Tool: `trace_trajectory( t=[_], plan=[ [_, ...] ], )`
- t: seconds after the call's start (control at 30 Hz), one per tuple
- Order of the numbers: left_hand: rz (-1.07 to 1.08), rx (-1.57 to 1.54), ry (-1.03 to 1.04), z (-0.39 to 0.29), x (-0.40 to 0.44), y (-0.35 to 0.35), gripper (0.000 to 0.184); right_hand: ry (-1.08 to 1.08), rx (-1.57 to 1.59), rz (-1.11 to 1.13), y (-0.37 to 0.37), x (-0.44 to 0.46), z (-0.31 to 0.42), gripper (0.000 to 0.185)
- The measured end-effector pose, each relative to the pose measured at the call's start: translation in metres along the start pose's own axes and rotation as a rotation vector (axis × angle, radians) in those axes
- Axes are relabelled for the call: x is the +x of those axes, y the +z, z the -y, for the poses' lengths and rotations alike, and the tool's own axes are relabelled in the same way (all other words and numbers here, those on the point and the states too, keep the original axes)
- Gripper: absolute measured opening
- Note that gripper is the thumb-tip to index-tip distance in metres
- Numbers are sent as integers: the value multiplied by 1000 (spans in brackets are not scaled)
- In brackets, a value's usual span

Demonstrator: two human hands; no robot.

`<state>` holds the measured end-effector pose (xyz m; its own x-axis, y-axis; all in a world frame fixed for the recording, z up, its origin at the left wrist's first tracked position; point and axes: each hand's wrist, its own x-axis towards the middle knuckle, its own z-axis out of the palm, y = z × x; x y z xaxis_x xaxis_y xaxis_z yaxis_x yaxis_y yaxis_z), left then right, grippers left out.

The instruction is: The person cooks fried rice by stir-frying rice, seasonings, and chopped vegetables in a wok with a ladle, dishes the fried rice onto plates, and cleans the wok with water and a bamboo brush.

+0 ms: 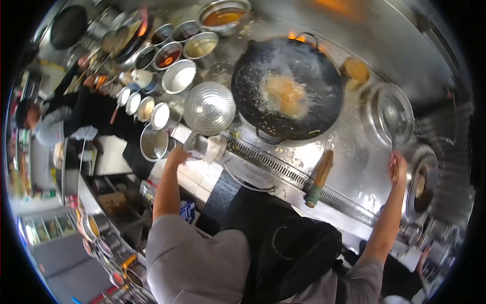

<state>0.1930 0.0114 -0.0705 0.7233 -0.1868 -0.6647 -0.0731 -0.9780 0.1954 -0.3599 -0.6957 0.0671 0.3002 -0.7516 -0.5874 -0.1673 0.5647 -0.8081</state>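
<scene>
My left hand [176, 155] is closed round the handle of a perforated skimmer [209, 108], whose round bowl lies flat to the left of the wok. Inside the black wok [248, 114], orange-yellow food [287, 96] bubbles in hot liquid, with steam rising. On the right side, my right hand [398, 166] grips the upright handle of a metal ladle [394, 114]. The ladle's bowl is over or in a round metal pot [372, 104]; which of the two I cannot tell.
Flames [298, 37] show behind the wok. A bamboo brush [320, 177] lies near the front grate [273, 164]. Several seasoning bowls [179, 76] stand at the left, with an orange-liquid pot [223, 17] behind. Another person [61, 121] works at far left.
</scene>
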Motion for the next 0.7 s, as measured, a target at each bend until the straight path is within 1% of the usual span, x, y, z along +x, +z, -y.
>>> trace_trajectory(
  t=[0.03, 0.07, 0.1, 0.13, 0.17, 0.2, 0.23, 0.27, 0.33, 0.37, 0.4, 0.43, 0.47, 0.5, 0.53, 0.57, 0.6, 0.67, 0.7],
  plan=[
    [226, -339, -24, -19, -23, -6, 36, -26, 177, 8, 10, -8, 0, 9],
    [423, -661, 31, -24, -39, -3, 24, -61, 349, 10, 13, -16, -3, 10],
    [463, -785, 149, -35, -59, -5, 21, -19, 403, 58, 10, -25, -6, 9],
    [392, -882, 302, -36, -77, -4, 23, 11, 459, 115, 6, -36, -7, 9],
    [405, -793, 347, -33, -93, -11, 19, -16, 475, 72, 6, -59, -6, 9],
    [394, -847, 328, -23, -107, -8, 12, -17, 503, 107, 11, -84, -3, 5],
    [326, -899, 304, -29, -144, -12, 11, -18, 532, 154, 18, -105, 0, 2],
    [252, -946, 275, -42, -183, -25, 10, -30, 549, 131, 24, -124, 2, 2],
    [222, -851, 175, -61, -224, -47, 12, 12, 526, 210, 41, -162, 8, 7],
    [223, -831, 210, -84, -240, -57, 14, 14, 534, 240, 55, -180, 12, 11],
    [156, -788, 239, -115, -250, -59, 14, 15, 539, 249, 65, -192, 15, 11],
    [80, -746, 268, -140, -253, -63, 13, 4, 491, 311, 75, -202, 16, 10],
    [106, -737, 357, -143, -222, -54, 11, -6, 442, 377, 86, -207, 14, 10],
    [133, -707, 426, -168, -209, -53, 13, -16, 414, 343, 96, -211, 9, 28],
    [196, -716, 522, -208, -207, -57, 12, -17, 416, 369, 116, -214, 6, 28],
    [243, -495, 593, -236, -145, -47, 14, -46, 324, 361, 140, -220, 0, 41],
    [304, -648, 449, -274, -162, -47, 16, -73, 230, 328, 160, -224, -6, 55],
    [401, -663, 458, -311, -141, -38, 14, -138, 47, 380, 189, -216, -22, 69],
    [401, -657, 454, -325, -142, -36, 14, -224, -95, 407, 201, -205, -37, 68]
  ],
)
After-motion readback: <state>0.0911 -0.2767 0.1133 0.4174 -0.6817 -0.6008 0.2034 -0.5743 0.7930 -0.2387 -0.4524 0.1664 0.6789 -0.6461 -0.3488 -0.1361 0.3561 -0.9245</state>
